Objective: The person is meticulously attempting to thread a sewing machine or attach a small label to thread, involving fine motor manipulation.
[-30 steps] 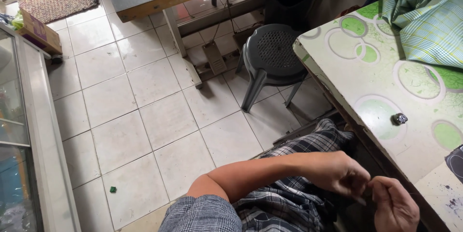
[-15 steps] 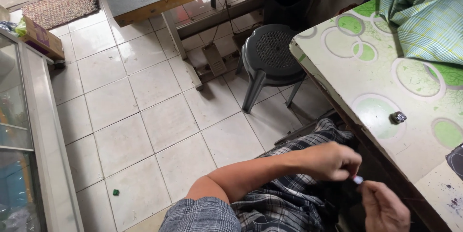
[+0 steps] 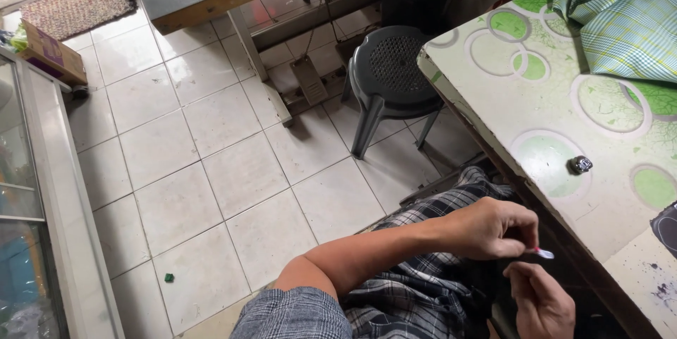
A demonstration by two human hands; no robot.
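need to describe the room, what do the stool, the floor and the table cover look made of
Stool: looks like moulded dark grey plastic, matt, with a perforated seat.
Floor: glazed off-white ceramic tiles, judging by the grout lines and soft sheen.
Table cover: probably vinyl or laminate, smooth and slightly glossy, printed with green circles; which one is unclear.

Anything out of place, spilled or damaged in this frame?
A few small things: a small green scrap lies loose on the white tiled floor, dark purple ink-like stains mark the near corner of the green-circled tabletop, and a small silvery metal piece sits alone there. Nothing looks broken.
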